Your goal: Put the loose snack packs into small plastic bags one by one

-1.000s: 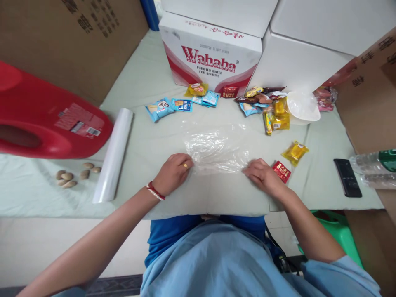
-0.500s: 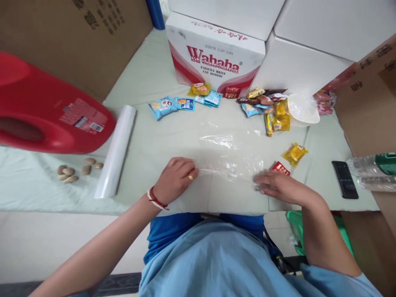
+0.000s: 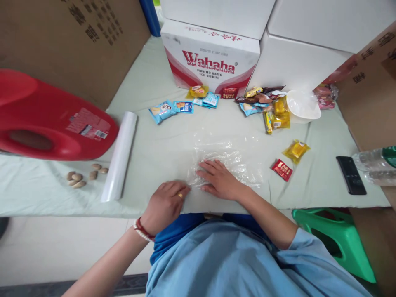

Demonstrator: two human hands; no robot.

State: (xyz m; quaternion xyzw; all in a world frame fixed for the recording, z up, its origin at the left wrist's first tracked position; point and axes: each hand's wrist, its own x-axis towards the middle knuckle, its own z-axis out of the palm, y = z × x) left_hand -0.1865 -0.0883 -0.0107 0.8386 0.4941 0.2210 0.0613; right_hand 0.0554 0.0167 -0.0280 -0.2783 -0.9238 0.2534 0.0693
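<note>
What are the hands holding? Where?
The left hand seems to pinch the near-left corner of the clear plastic film; the right hand lies spread on it.

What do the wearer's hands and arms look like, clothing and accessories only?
Left hand: gloveless, gold-coloured ring, red-and-white bracelet at the wrist. Right hand: gloveless, no ring or bracelet visible. Right sleeve: light blue, short; left one out of view.

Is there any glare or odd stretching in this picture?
Head view: bright glints streak the clear plastic around the right hand; head view: a pale sheen runs along the white roll; head view: the red jug looks stretched, perhaps by a wide lens.
</note>
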